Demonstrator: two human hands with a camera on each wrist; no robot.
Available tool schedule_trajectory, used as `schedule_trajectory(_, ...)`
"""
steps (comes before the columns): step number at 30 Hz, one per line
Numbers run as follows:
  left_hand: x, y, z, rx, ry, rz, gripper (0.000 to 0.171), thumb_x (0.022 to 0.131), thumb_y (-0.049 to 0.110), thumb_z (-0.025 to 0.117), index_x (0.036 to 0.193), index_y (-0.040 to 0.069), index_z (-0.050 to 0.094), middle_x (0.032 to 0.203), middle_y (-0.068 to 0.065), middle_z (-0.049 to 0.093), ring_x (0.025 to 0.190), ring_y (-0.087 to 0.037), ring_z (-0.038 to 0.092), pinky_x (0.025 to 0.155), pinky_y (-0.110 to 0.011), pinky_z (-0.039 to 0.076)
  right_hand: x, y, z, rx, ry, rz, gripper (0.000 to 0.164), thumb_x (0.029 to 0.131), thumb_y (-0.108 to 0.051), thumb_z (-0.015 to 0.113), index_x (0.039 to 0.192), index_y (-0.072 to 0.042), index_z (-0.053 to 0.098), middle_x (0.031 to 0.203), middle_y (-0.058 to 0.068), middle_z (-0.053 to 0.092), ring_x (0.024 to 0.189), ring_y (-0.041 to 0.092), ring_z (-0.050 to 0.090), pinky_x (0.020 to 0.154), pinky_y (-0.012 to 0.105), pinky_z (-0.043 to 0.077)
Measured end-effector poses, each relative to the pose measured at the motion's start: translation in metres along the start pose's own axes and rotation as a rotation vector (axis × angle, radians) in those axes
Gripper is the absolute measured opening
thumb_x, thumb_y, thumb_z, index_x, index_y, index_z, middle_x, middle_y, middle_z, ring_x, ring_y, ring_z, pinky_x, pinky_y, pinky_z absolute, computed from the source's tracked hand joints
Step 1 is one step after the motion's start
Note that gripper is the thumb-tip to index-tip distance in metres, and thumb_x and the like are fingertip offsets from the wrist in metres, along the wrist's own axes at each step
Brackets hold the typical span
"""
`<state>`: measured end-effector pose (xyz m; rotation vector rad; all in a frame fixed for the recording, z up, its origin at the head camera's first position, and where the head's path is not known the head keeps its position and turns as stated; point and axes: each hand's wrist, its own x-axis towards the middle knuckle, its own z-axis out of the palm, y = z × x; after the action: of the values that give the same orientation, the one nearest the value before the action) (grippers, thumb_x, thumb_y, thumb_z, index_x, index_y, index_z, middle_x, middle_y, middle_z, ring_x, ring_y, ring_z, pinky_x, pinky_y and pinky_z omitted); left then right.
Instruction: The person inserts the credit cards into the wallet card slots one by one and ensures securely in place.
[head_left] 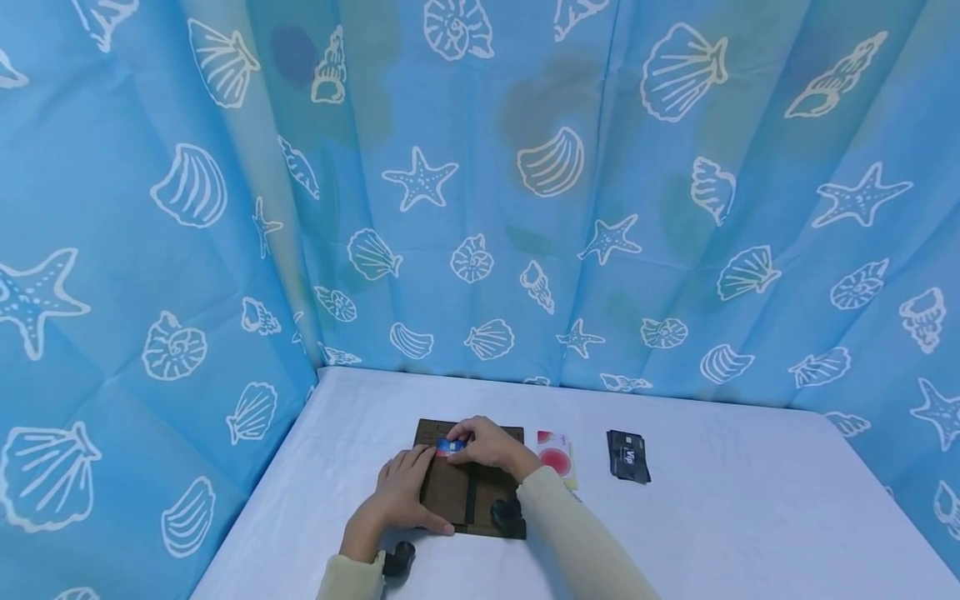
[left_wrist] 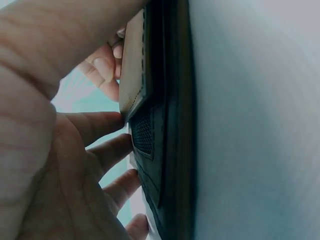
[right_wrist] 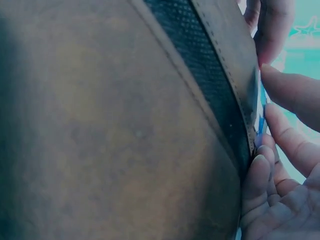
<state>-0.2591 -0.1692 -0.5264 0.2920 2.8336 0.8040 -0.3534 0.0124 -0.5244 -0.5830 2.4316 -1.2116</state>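
A brown wallet [head_left: 450, 490] lies spread open on the white table, a black strip running down its middle. My right hand [head_left: 487, 442] reaches across its upper part and pinches a small blue card [head_left: 450, 447] at the upper left panel. In the right wrist view the blue card [right_wrist: 263, 102] shows edge-on between fingers and thumb, past a black mesh band. Along the wallet's left side rests my left hand [head_left: 405, 487], thumb at the bottom edge. The left wrist view has its extended fingers [left_wrist: 117, 150] touching the wallet's edge [left_wrist: 145, 110], beside a stitched flap.
Just right of the wallet lies a white card with a red circle [head_left: 555, 460], overlapping a yellowish one. Farther right is a small pile of black cards [head_left: 628, 457] marked "Vip". A blue shell-print curtain [head_left: 465, 208] stands behind the table and along its left side.
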Motion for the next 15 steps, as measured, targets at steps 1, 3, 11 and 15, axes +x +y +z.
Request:
schedule_trajectory(1,-0.0004,0.0003,0.0000,-0.001,0.000,0.000,0.120,0.058,0.053,0.092,0.151,0.005,0.033,0.156,-0.017,0.034,0.142,-0.040,0.028,0.117,-0.067,0.020,-0.0003,0.0001,0.0004,0.002,0.001,0.001,0.029,0.086,-0.021,0.078,0.111,-0.011,0.069,0.108,0.005,0.059,0.095,0.020,0.053,0.087,0.038,0.053)
schedule_trajectory(3,-0.0015,0.0014,0.0000,-0.005,0.002,-0.002,0.120,0.059,0.053,0.092,0.151,0.004,0.033,0.156,-0.018,0.034,0.142,-0.039,0.028,0.117,-0.066,0.020,-0.0004,0.0009,0.0017,0.003,0.004,0.000,0.028,0.086,-0.021,0.078,0.111,-0.011,0.069,0.108,0.005,0.059,0.094,0.020,0.053,0.087,0.037,0.052)
schedule_trajectory(11,-0.0006,0.0051,-0.0043,-0.004,0.026,0.021,0.120,0.056,0.051,0.093,0.148,-0.001,0.035,0.154,-0.020,0.037,0.141,-0.040,0.031,0.117,-0.065,0.023,0.0021,0.0030,0.0011,-0.004,0.019,-0.003,0.026,0.087,-0.024,0.076,0.109,-0.011,0.070,0.104,0.004,0.059,0.092,0.020,0.053,0.082,0.033,0.052)
schedule_trajectory(15,-0.0001,0.0045,-0.0042,0.001,0.019,0.016,0.120,0.056,0.052,0.093,0.148,0.000,0.036,0.154,-0.019,0.038,0.141,-0.040,0.032,0.117,-0.065,0.024,0.0010,0.0034,0.0015,-0.010,0.013,-0.011,0.023,0.089,-0.022,0.074,0.108,-0.012,0.070,0.101,0.003,0.060,0.090,0.019,0.054,0.080,0.031,0.052)
